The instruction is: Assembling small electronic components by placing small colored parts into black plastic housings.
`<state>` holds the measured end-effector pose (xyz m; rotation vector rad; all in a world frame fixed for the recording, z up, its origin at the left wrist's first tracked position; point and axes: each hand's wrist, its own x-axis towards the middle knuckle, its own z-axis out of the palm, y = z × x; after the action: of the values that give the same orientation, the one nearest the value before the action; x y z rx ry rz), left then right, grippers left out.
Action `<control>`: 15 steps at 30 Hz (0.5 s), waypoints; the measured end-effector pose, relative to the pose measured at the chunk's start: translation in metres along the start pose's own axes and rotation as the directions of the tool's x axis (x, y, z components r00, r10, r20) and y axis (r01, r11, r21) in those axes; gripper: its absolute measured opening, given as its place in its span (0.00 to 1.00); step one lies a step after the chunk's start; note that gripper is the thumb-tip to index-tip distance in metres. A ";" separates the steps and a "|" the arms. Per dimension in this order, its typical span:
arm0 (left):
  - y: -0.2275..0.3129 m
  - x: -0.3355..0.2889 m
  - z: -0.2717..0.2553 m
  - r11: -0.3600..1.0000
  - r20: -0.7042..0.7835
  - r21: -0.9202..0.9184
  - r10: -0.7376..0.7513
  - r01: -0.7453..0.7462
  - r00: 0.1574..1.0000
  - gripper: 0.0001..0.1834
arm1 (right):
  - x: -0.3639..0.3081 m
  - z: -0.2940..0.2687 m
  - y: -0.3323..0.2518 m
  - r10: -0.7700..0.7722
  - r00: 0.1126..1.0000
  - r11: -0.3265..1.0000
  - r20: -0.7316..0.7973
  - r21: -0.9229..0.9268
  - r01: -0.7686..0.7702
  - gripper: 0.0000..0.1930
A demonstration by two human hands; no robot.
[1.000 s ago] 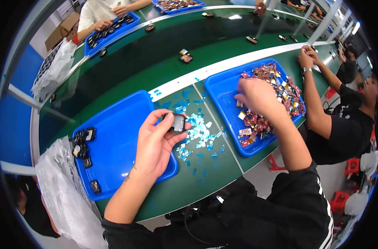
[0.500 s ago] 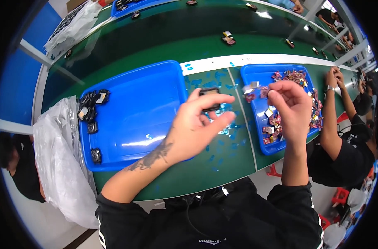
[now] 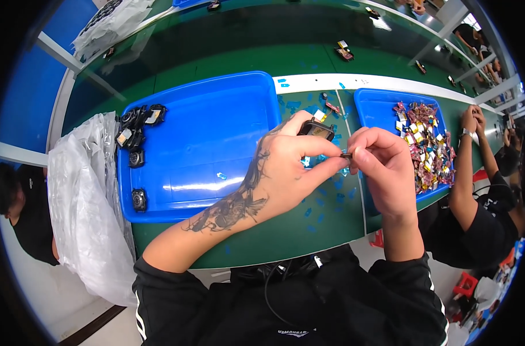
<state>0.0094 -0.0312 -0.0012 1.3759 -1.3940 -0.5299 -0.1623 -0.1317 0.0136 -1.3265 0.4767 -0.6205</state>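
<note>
Flanking the left hand (image 3: 294,158), a wide, smooth blue tray (image 3: 216,138) outsizes the narrower blue tray (image 3: 376,111) beyond the right hand (image 3: 387,173). The left hand seemingly cradles a black, rounded-square case (image 3: 320,129); both hands pinch a tiny dark piece (image 3: 346,155) between them, likely a fine fingertip step calling for steady pressure.

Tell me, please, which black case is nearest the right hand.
The black case held in the left hand; the others, such as those in the left blue tray, lie farther off.
</note>
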 end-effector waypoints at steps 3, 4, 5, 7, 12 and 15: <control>0.003 0.001 -0.005 1.000 0.086 -0.001 -0.015 0.015 0.996 0.08 | 0.003 -0.012 0.002 0.094 0.989 0.995 0.112 0.004 -0.095 0.06; 0.001 0.001 -0.005 0.995 0.086 0.049 0.079 -0.083 0.993 0.09 | 0.004 -0.015 0.002 0.167 0.969 0.984 0.180 0.037 -0.177 0.06; -0.001 0.001 -0.005 0.979 0.090 0.099 0.172 -0.180 0.981 0.10 | 0.007 -0.018 0.001 0.169 0.970 0.983 0.176 0.038 -0.178 0.06; 0.001 0.005 -0.008 0.914 0.119 0.259 0.290 -0.311 0.950 0.11 | 0.012 -0.023 0.000 0.340 0.872 0.906 0.352 0.125 -0.404 0.08; 0.010 0.005 -0.011 0.575 0.249 0.641 0.471 -0.509 0.846 0.13 | 0.015 -0.017 0.000 0.370 0.888 0.909 0.272 0.091 -0.407 0.08; 0.007 0.004 -0.008 0.625 0.207 0.610 0.468 -0.487 0.859 0.13 | 0.011 -0.010 0.003 0.367 0.905 0.870 0.216 0.265 -0.416 0.09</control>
<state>0.0137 -0.0303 0.0091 1.4185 -1.9931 0.3444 -0.1599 -0.1462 0.0090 -0.9359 0.4813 -0.2309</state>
